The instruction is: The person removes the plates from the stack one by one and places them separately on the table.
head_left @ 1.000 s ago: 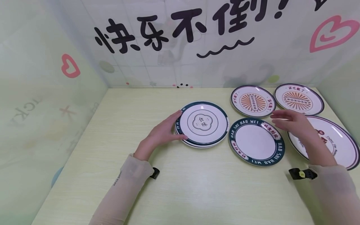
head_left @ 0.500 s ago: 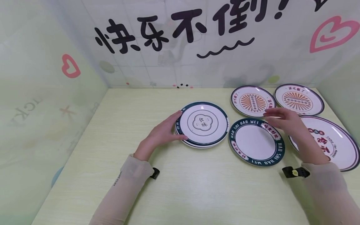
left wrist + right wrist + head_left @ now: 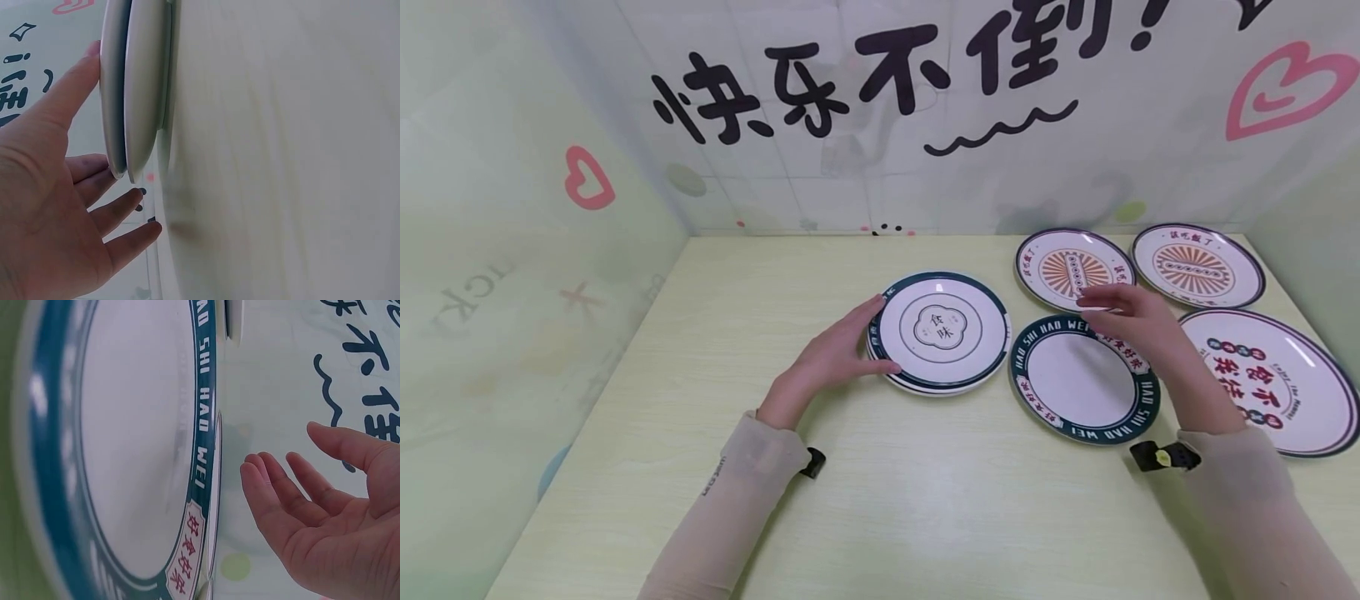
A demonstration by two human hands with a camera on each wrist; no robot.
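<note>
My left hand [image 3: 838,342] rests at the left edge of a small stack of plates [image 3: 946,333], whose top plate is white with a dark green rim. In the left wrist view the thumb touches the upper plate's rim, and the fingers [image 3: 128,247] lie loosely spread along the stack's edge. My right hand [image 3: 1138,325] hovers over the far right rim of a green-rimmed plate [image 3: 1081,382] with white lettering. Nothing is in that hand; the right wrist view shows its fingers slightly bent, apart from the plate [image 3: 137,444].
Two smaller plates with orange sunburst prints, one on the left [image 3: 1067,262] and one on the right [image 3: 1198,262], lie at the back right. A large oval plate [image 3: 1315,392] with red characters lies on the right of the pale wooden table [image 3: 880,517]. Printed walls enclose the table.
My right hand has moved left, from beside the oval plate to above the green-rimmed lettered plate. The left hand and the plates have stayed put.
</note>
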